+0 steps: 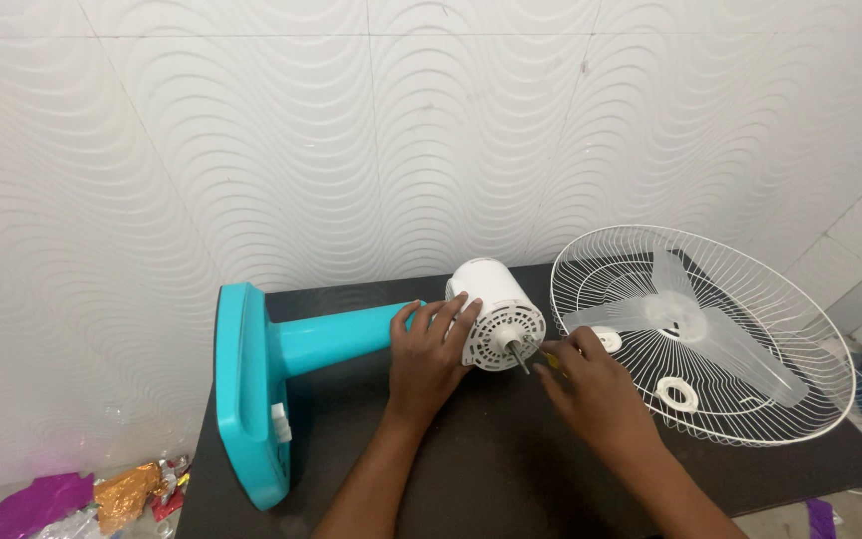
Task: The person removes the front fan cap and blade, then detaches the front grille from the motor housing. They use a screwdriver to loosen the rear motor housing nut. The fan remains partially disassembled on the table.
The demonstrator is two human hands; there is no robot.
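Both our hands work at the fan motor (496,313) lying on the dark table (511,469): our left hand (429,351) grips where its white housing meets the teal stand (281,374), our right hand (591,384) pinches a small yellow-handled tool (549,357) beside the shaft (521,355). Just right lies the wire grille (740,329) with clear blades (695,319)

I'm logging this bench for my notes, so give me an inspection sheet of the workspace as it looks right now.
Surface: dark table, against a wavy white wall.
Job's things: teal fan stand lying on its side; white motor housing, shaft exposed.
Clutter: white fan guard holding clear blades and two white rings.
Grippers: left hand grips the motor's neck; right hand holds a small yellow-tipped tool at the shaft.
Cables: nothing seen.
Surroundings: foil wrappers on floor.
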